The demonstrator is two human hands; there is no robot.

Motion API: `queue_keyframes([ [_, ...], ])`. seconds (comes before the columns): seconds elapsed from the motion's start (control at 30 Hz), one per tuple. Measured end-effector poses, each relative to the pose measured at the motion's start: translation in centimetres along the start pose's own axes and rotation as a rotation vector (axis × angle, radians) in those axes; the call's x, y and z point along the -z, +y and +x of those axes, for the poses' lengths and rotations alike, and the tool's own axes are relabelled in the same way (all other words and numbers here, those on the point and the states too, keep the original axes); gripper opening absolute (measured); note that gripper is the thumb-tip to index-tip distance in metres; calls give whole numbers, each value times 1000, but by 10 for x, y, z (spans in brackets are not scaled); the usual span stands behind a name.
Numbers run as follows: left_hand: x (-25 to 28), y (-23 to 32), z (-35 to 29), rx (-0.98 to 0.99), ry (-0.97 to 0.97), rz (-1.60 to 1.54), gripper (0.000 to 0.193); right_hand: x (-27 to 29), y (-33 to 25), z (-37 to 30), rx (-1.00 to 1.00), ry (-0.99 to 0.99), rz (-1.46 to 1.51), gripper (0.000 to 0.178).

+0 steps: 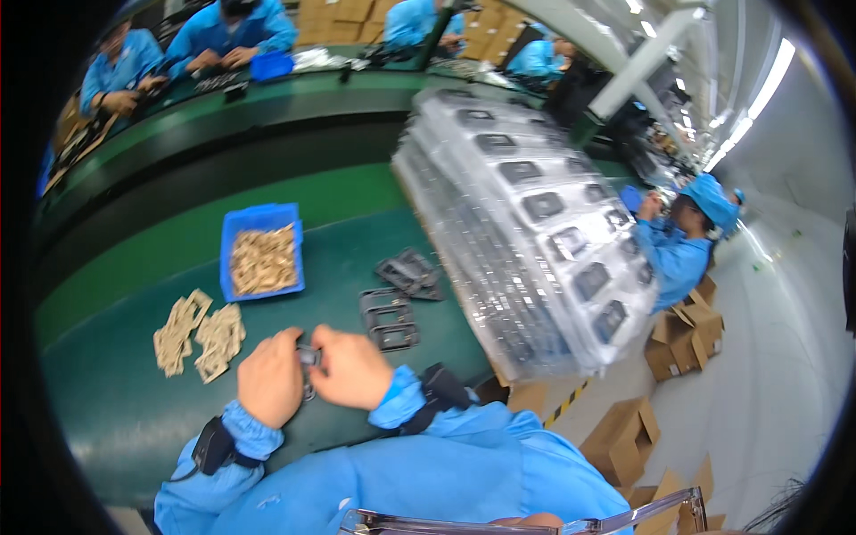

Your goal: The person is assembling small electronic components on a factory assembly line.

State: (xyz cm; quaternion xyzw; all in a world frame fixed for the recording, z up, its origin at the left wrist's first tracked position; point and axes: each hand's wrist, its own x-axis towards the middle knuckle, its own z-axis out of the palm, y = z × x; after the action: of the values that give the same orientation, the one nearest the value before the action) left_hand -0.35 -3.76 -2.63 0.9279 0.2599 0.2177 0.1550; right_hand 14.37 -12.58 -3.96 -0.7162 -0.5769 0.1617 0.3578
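My left hand (271, 378) and my right hand (353, 367) meet over the near part of the green table. Between their closed fingers is a small dark grey plastic piece (309, 355), mostly covered by the fingers. Right of my hands lies a black plastic frame (390, 319) with rectangular openings. Just beyond it, more black frames (411, 273) overlap in a small pile. To the left, two loose heaps of flat tan pieces (181, 332) rest on the table. A blue bin (226, 260) behind them holds many small tan pieces (264, 260).
At the right, a tall stack of clear plastic trays (535, 232) with dark frames in their pockets leans across the table edge. Cardboard boxes (622, 439) stand on the floor. Beyond a dark channel runs another green bench (357, 94), where several people in blue work.
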Motion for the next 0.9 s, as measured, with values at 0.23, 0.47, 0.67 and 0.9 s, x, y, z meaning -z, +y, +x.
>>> queue_keyframes([
  [0.23,29,2,20,-109,88,-175,34,24,1,19,150,-84,142,26],
  [0.47,45,-7,84,115,211,-670,5,58,-17,67,-51,-87,989,21],
  [0.67,26,-25,91,85,173,-753,6,27,11,74,-59,7,921,16],
  [0.9,26,-36,74,149,244,-981,20,5,16,70,-82,40,1092,15],
])
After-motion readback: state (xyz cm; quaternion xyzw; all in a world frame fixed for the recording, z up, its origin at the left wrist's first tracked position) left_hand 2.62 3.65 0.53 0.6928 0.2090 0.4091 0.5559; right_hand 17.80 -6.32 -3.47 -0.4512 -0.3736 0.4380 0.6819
